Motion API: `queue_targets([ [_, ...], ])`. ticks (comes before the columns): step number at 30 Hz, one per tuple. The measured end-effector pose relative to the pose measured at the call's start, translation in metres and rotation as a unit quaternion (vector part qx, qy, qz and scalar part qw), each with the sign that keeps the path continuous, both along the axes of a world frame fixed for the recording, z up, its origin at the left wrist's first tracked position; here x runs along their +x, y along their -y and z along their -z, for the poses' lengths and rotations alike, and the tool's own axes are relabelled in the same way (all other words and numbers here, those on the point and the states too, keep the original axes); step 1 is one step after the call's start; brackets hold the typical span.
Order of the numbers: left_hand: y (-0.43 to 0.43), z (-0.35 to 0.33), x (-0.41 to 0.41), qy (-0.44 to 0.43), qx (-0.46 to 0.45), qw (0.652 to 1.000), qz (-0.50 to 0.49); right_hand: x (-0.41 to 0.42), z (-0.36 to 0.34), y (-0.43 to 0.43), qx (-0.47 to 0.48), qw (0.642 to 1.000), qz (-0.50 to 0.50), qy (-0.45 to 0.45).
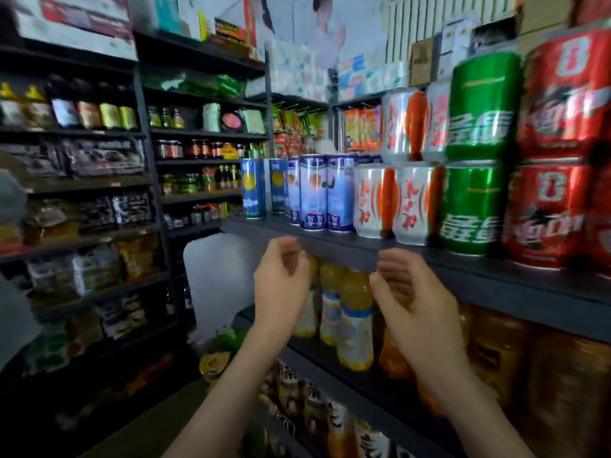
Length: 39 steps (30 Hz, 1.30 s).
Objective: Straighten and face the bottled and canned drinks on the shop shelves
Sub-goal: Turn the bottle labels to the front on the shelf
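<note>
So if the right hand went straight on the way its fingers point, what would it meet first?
Probably the front edge of the dark shelf under the cans: the right hand aims its curled fingers up at it. Depth is unclear; it might pass beneath to the orange bottles.
</note>
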<state>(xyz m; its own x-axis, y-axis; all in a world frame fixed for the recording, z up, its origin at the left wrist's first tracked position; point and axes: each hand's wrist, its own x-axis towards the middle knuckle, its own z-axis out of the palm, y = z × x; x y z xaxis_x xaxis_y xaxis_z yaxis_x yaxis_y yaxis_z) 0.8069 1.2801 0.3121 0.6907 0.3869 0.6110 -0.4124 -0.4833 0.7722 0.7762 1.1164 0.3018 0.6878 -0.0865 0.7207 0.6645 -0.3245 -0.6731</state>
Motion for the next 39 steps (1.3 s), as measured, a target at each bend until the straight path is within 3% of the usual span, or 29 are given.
queue_targets([
  [4, -0.057, -0.037, 0.057, 0.04, 0.041, 0.998, 0.029, 0.035, -0.016, -0.054, -0.006, 0.998, 0.051, 0.025],
  [7, -0.101, -0.071, 0.09, 0.072, 0.067, 0.995, -0.002, 0.058, -0.035, -0.084, -0.025, 0.996, 0.08, 0.026],
  [11, -0.154, -0.096, 0.133, -0.006, 0.091, 0.995, -0.041, 0.079, -0.046, -0.112, -0.041, 0.993, 0.108, 0.007],
  [14, -0.178, -0.102, 0.157, -0.124, 0.112, 0.986, 0.003, 0.088, -0.045, -0.131, -0.061, 0.99, 0.13, -0.012],
  [16, -0.188, -0.104, 0.169, -0.152, 0.118, 0.981, 0.035, 0.093, -0.048, -0.144, -0.078, 0.987, 0.143, -0.015],
  [24, -0.207, -0.106, 0.212, -0.151, 0.155, 0.964, 0.157, 0.122, -0.066, -0.19, -0.085, 0.975, 0.204, 0.024],
  [31, -0.22, -0.105, 0.251, -0.123, 0.163, 0.937, 0.282, 0.134, -0.069, -0.195, -0.09, 0.931, 0.345, 0.076],
  [39, -0.233, -0.104, 0.281, -0.123, 0.153, 0.901, 0.388, 0.15, -0.06, -0.201, -0.085, 0.895, 0.435, 0.042],
])
